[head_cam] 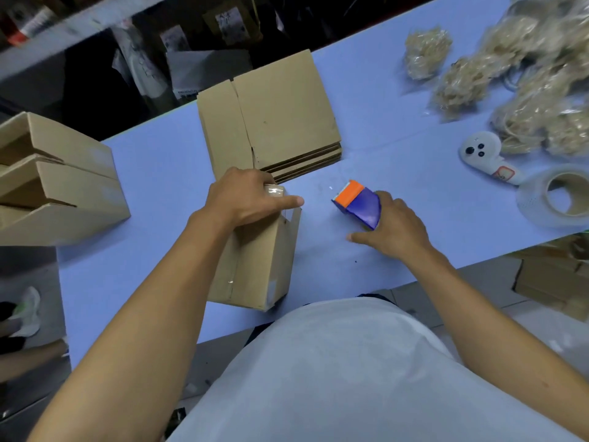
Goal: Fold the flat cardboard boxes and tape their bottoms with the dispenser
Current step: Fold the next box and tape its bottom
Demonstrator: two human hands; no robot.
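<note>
A folded cardboard box [255, 266] stands on the blue table [159, 173] in front of me, with clear tape along its top seam. My left hand [245, 196] presses down on the box's far end, index finger stretched out to the right. My right hand [392, 228] grips the blue and orange tape dispenser [358, 202], which sits on the table just right of the box. Behind the box lies a stack of flat cardboard boxes [274, 116].
Several folded boxes [57, 183] lie on their sides at the table's left end. A white controller [487, 157], a tape roll [561, 196] and bags of pale fibre [510, 87] fill the right side. Shelves run behind the table. A shoe [28, 311] shows at lower left.
</note>
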